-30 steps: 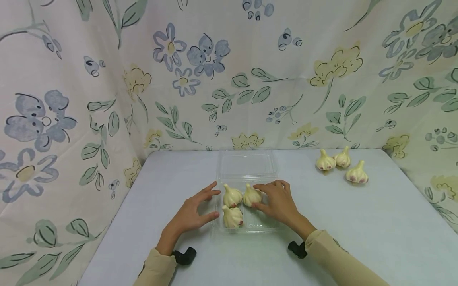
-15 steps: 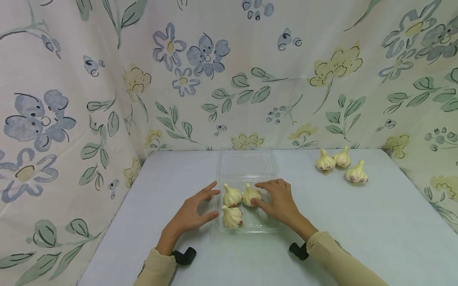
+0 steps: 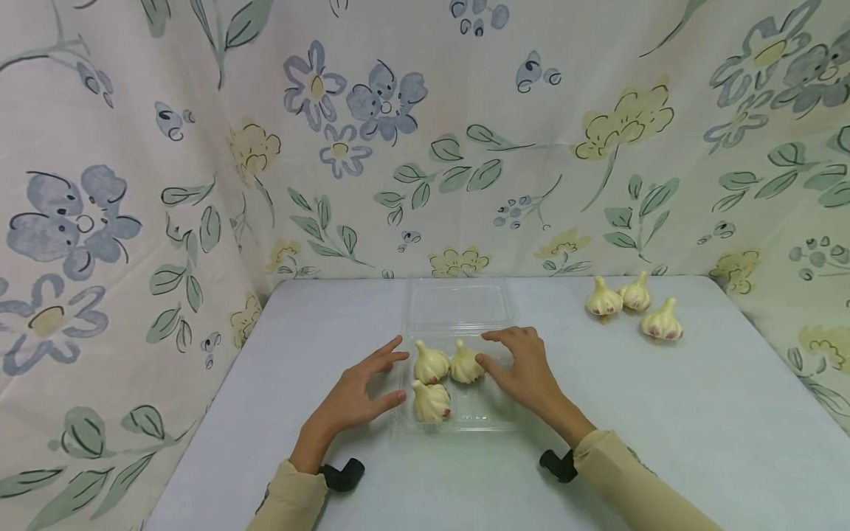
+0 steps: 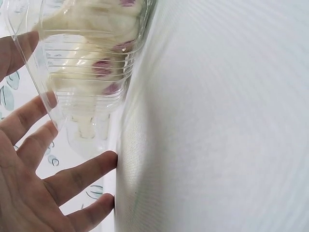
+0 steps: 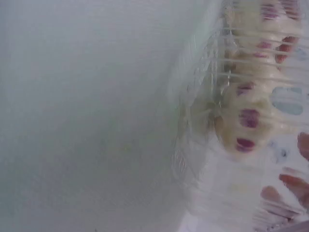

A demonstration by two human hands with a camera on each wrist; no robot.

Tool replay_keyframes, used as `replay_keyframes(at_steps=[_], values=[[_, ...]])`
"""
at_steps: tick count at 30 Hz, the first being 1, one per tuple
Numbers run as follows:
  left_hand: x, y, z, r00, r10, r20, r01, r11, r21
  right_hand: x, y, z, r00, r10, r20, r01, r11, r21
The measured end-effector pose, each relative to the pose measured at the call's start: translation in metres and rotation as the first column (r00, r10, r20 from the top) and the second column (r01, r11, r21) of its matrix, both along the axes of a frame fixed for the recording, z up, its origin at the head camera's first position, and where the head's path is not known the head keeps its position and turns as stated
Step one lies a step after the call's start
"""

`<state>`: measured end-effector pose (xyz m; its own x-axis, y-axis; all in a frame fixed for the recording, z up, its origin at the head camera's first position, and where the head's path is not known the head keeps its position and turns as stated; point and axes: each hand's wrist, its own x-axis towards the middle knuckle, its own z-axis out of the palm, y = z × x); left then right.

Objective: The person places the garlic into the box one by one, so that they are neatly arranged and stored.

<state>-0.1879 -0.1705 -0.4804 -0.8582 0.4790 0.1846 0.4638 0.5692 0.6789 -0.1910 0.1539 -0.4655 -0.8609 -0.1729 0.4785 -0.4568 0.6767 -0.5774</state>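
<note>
A clear plastic clamshell box (image 3: 488,409) lies with its lid (image 3: 458,304) folded back. Two garlic bulbs fill its left side, a rear one (image 3: 431,363) and a front one (image 3: 432,403). A third bulb (image 3: 466,363) sits at the back right. My left hand (image 3: 352,398) is spread at the box's left side; in the left wrist view its fingers (image 4: 72,179) touch the rim and the tabletop. Over the box's right side is my right hand (image 3: 527,372), fingers loosely extended, thumb tip beside the third bulb. Through the box wall, the right wrist view shows purple-marked garlic (image 5: 248,118).
Three more bulbs stand at the table's back right: a left one (image 3: 604,299), a rear one (image 3: 634,293) and a nearer one (image 3: 662,321). The white table (image 3: 664,413) ends at a floral curtain (image 3: 412,206) behind and at the sides.
My right hand has let go of the third bulb and drawn back to the right, its fingers spreading. That bulb stays in the box. The left hand has hardly moved.
</note>
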Motion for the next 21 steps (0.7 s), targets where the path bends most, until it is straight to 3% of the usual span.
replay_keyframes(at_steps=[15, 21], values=[[0.000, 0.000, 0.000, 1.000, 0.007, 0.009, -0.007, 1.000, -0.007, 0.002, 0.024, -0.007, 0.999, -0.015, -0.050, 0.012, 0.997, -0.072], [0.000, 0.000, 0.000, 1.000, 0.006, 0.008, -0.006, 1.000, -0.014, 0.005, 0.037, -0.008, 0.999, -0.048, -0.009, 0.046, 0.993, -0.110]])
